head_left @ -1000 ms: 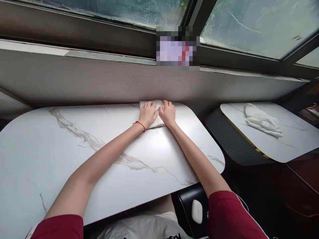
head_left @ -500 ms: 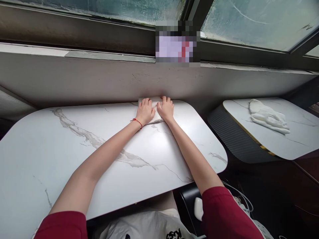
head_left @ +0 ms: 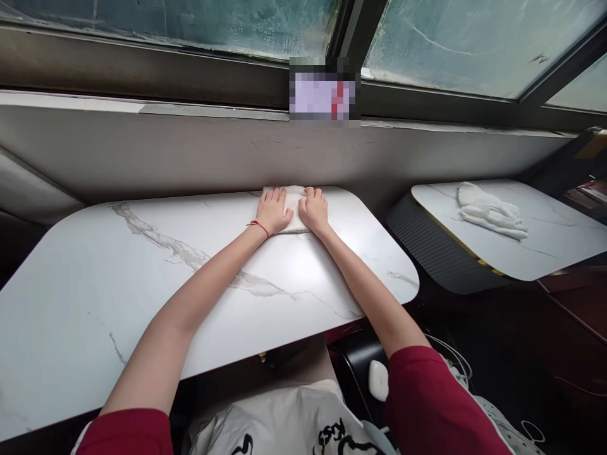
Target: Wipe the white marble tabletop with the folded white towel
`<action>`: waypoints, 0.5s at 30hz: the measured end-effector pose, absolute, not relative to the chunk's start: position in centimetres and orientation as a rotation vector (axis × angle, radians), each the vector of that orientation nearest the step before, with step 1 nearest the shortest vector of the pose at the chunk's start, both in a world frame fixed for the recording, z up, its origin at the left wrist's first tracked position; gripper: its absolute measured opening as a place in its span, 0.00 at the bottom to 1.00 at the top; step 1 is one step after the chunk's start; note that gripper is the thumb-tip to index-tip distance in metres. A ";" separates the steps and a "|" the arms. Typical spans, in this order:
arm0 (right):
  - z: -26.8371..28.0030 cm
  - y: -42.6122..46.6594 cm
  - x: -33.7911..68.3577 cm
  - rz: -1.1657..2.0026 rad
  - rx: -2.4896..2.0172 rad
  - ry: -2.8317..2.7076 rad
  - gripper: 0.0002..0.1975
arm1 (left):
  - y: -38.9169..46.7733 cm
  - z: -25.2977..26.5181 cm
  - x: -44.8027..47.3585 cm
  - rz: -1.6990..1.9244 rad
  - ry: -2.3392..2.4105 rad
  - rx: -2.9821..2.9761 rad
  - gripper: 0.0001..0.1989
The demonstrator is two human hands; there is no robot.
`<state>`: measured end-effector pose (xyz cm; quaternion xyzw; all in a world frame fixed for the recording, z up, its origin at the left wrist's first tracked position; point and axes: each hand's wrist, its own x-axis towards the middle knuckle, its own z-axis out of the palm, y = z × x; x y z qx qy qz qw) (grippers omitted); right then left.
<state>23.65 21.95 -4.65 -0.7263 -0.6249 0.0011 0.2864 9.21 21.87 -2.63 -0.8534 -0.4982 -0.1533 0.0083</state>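
A folded white cloth (head_left: 294, 218) lies on the marble-patterned white table (head_left: 227, 328), close to its far edge by the wall. My left hand (head_left: 274, 212) rests on the cloth's left part, palm down, with its fingers stretched toward the wall and the thumb out to the side. A red string bracelet (head_left: 258, 226) circles that wrist. On the cloth's right part lies my right hand (head_left: 313, 210), its fingers slightly bent and the thumb toward the left hand. Both hands press on the cloth from above; their palms are hidden.
To the right stands a second white table (head_left: 545, 253) with a crumpled white cloth (head_left: 490, 212) on it. Behind the near table runs a wall (head_left: 190, 148) below windows. A white case (head_left: 378, 380) and cables (head_left: 458, 360) are at the lower right.
My hands look flatter on the cloth, and the left fingers have straightened. The cloth stays near the far edge. The head view has shifted slightly.
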 end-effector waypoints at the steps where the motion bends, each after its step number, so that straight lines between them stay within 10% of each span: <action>1: -4.7 21.4 23.8 0.005 -1.948 -1.687 0.20 | 21.5 -2.5 9.2 -0.461 -1.545 -2.662 0.32; 15: -5.5 10.4 29.6 0.014 -1.634 -1.872 0.23 | 10.4 -0.6 13.5 -0.257 -1.484 -2.692 0.22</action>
